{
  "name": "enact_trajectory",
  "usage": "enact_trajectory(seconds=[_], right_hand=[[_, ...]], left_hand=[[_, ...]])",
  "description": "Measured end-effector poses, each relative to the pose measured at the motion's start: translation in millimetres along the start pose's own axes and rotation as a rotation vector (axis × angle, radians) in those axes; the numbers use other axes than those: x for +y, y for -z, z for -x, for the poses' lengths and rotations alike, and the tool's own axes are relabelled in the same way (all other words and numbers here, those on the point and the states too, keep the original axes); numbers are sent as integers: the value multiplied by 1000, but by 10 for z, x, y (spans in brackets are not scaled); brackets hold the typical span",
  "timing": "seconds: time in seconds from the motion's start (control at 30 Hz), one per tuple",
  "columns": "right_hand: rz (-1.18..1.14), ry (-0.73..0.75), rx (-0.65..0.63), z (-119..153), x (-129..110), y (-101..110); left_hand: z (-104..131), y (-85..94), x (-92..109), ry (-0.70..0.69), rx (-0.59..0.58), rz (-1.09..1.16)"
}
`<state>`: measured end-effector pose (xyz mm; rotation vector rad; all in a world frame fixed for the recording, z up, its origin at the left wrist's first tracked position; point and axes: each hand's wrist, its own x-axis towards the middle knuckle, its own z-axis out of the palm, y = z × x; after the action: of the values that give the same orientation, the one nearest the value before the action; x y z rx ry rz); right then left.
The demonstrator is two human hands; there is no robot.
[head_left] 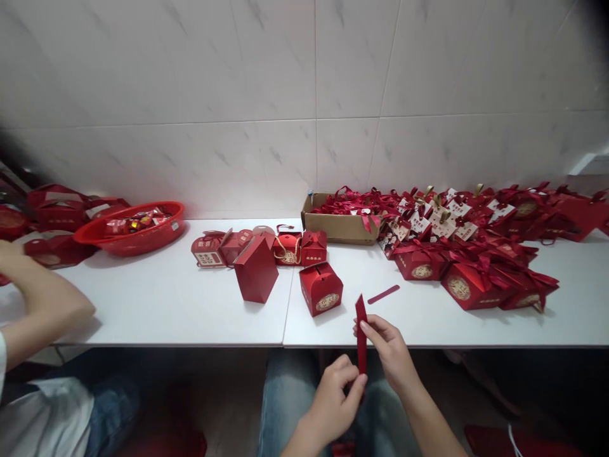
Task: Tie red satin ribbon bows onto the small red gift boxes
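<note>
Two hands on one red card piece (362,336), held roughly upright above the lap (288,406), by the front edge of the counter (190,314). Left hand (337,392): fingers pinching its lower end. Right hand (386,346): thumb and fingers pinching higher up. I'd guess the paired grip is to steady something that slim. Lone red box (321,291) and flat strip (383,294) lie near, probably for easy reach; ribboned boxes (469,279) crowd the right, likely to leave working room. On my remote feed the card is near edge-on, so I can't tell its shape or folds. Left fingertips partly hidden. Co-worker's arm (45,304) runs off at left; can't tell what its hand does. Ribbon (349,202) hides the inside of the cardboard tray (340,228).
</note>
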<state>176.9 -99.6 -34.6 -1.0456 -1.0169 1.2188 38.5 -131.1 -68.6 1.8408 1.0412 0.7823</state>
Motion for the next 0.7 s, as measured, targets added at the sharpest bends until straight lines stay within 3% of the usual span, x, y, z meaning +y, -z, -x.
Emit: enact_trajectory(seconds=[0.13, 0.23, 0.37, 0.43, 0.53, 0.6, 0.7], right_hand=[[-44, -24, -4, -14, -10, 23], [-163, -86, -49, 13, -34, 26], [-327, -131, -106, 63, -98, 38], [-353, -126, -102, 64, -126, 34], [-344, -114, -83, 19, -155, 7], [-326, -101, -76, -36, -173, -13], [-287, -71, -49, -142, -202, -39]], left_hand=[[26, 23, -26, -5, -100, -50], [9, 275, -10, -92, -35, -62], [-277, 893, -58, -246, 576, -57], [-547, 1167, -126, -220, 708, -25], [-964, 1363, -227, -83, 627, 76], [-1156, 1356, -256, -39, 522, 96], [-1253, 1244, -235, -57, 425, 122]])
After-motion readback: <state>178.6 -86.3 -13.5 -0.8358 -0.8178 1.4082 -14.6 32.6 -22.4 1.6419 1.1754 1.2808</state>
